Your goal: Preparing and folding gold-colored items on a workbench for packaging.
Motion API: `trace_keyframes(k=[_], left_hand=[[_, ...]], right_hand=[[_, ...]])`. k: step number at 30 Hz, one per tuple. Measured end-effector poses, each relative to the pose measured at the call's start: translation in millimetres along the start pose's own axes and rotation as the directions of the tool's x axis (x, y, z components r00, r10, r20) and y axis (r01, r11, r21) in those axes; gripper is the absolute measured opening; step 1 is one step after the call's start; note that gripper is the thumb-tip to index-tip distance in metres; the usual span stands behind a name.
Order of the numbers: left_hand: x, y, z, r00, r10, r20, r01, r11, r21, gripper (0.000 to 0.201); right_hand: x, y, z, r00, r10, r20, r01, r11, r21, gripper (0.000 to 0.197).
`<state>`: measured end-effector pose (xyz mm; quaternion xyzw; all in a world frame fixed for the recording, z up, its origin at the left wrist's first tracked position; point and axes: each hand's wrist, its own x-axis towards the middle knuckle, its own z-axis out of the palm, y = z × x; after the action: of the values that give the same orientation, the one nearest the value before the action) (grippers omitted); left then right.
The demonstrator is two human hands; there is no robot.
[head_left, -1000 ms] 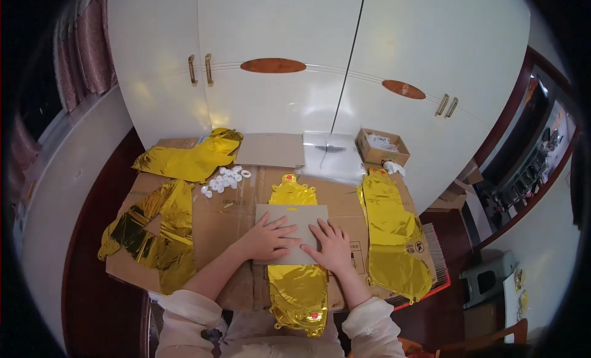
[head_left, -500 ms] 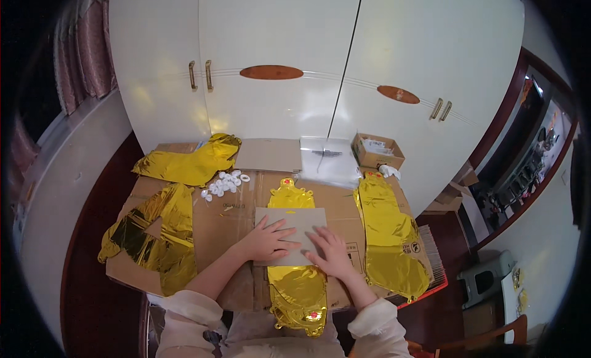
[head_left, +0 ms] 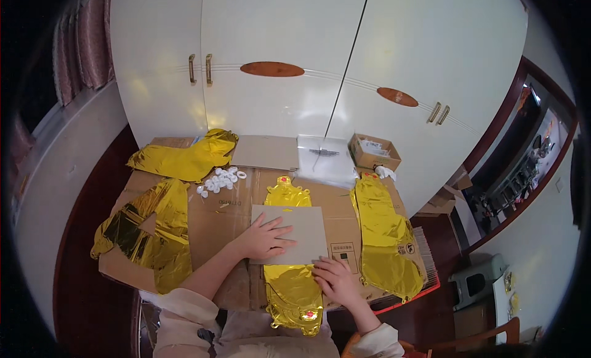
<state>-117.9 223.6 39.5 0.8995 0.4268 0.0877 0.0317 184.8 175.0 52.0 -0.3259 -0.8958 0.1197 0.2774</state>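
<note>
A flat grey card (head_left: 301,230) with a small hanger slot at its top lies across the middle of a gold foil balloon (head_left: 294,291), flat and uninflated. Both ends of the foil stick out past the card. My left hand (head_left: 266,238) rests on the card's left half, palm down, fingers spread and stretched out. At the card's lower right corner is my right hand (head_left: 337,280), fingers loosely apart, close to the foil's right edge. It holds nothing that I can see.
Cardboard (head_left: 231,259) covers the table. More gold foil balloons lie left (head_left: 166,235) and right (head_left: 388,235), another at the back left (head_left: 191,158). White tape rolls (head_left: 218,182), stacked grey cards (head_left: 268,152), clear bags (head_left: 320,161) and a small carton (head_left: 374,151) sit toward the cabinet.
My right hand has slid off the card's right half, down and toward me, to its lower right corner. My left hand stays pressed on the card.
</note>
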Motion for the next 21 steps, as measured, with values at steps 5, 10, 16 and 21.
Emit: trace_keyframes(k=[5, 10, 16, 21], left_hand=[[-0.6, -1.2, 1.2, 1.000, 0.001, -0.005, -0.001, 1.000, 0.000, 0.040], [1.5, -2.8, 2.7, 1.000, 0.002, -0.013, -0.002, 1.000, -0.013, 0.039], [1.5, -1.8, 2.1, 1.000, -0.011, -0.005, 0.011, 1.000, 0.012, 0.039], [1.7, -2.9, 2.2, 1.000, -0.008, 0.008, 0.008, 1.000, -0.004, 0.040]], right_hand=[[-0.6, -1.7, 3.6, 1.000, 0.008, -0.007, -0.008, 0.998, -0.059, 0.023], [1.3, -2.6, 3.8, 1.000, 0.029, 0.009, -0.028, 0.997, -0.073, 0.028], [1.3, -2.4, 2.7, 0.997, 0.046, 0.055, -0.041, 0.995, -0.095, 0.031], [2.1, -2.9, 3.2, 0.995, 0.070, 0.072, -0.062, 0.992, -0.109, 0.033]])
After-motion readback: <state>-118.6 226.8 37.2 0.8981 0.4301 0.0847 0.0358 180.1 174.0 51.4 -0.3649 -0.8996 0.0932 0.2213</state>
